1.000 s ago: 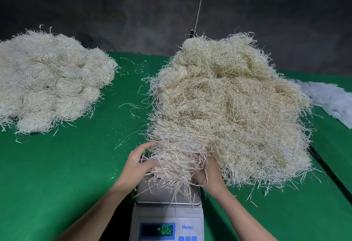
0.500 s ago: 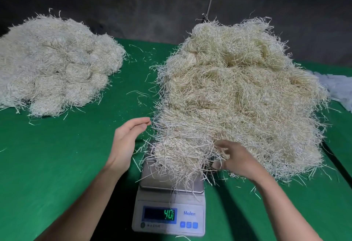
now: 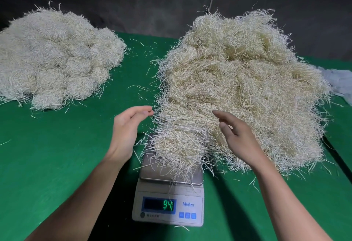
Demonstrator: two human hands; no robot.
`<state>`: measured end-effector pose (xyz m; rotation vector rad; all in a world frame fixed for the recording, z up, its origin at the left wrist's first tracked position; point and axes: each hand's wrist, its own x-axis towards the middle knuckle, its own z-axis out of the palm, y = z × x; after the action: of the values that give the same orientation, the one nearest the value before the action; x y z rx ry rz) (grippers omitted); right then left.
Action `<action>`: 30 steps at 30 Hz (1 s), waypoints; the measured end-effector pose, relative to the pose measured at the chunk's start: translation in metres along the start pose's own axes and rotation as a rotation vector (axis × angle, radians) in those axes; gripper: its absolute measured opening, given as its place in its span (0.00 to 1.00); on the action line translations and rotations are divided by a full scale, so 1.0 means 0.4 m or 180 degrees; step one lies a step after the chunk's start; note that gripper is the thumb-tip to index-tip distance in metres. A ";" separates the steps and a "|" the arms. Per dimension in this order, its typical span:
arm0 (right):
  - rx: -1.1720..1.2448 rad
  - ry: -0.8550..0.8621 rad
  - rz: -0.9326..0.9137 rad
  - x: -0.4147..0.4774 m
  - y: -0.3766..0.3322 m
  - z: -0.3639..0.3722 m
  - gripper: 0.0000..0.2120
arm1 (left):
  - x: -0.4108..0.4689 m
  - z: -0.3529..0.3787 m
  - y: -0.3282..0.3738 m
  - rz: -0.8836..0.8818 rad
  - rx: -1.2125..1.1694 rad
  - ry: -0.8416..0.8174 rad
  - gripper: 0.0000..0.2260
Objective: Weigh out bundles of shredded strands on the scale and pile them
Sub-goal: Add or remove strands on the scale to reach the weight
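The left hand (image 3: 127, 126) has let go and hovers just left of the bundle (image 3: 177, 145), fingers relaxed and empty. The right hand (image 3: 236, 136) has lifted too, spread open above the bundle's right side. The bundle lies alone on the scale (image 3: 144, 199), its far edge running into the heap (image 3: 247, 81). The display (image 3: 159, 204) has climbed to 94-something, so the weight can probably be judged, before the bundle goes to the pile (image 3: 53, 56).
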<state>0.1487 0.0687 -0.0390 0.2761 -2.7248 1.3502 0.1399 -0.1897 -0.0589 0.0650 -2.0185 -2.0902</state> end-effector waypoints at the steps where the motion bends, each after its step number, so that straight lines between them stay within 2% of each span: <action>1: 0.0008 0.0005 -0.0004 0.001 0.001 0.000 0.18 | -0.001 0.000 0.002 -0.0013 -0.0004 0.0013 0.12; 24: 0.0153 0.0023 0.0006 0.006 0.030 -0.001 0.16 | -0.005 0.023 0.025 -0.0207 0.0003 0.0125 0.14; 27: 0.0170 0.0136 0.0095 0.014 0.057 -0.012 0.16 | 0.005 0.044 0.034 -0.0249 -0.0023 0.0064 0.13; 30: 0.0190 0.0433 0.0428 0.037 0.111 -0.051 0.17 | 0.021 0.085 0.052 -0.0249 0.0081 -0.0049 0.16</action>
<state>0.1252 0.1092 -0.0589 0.0040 -2.6355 1.4281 0.1279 -0.1587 -0.0354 0.1346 -2.0840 -2.1176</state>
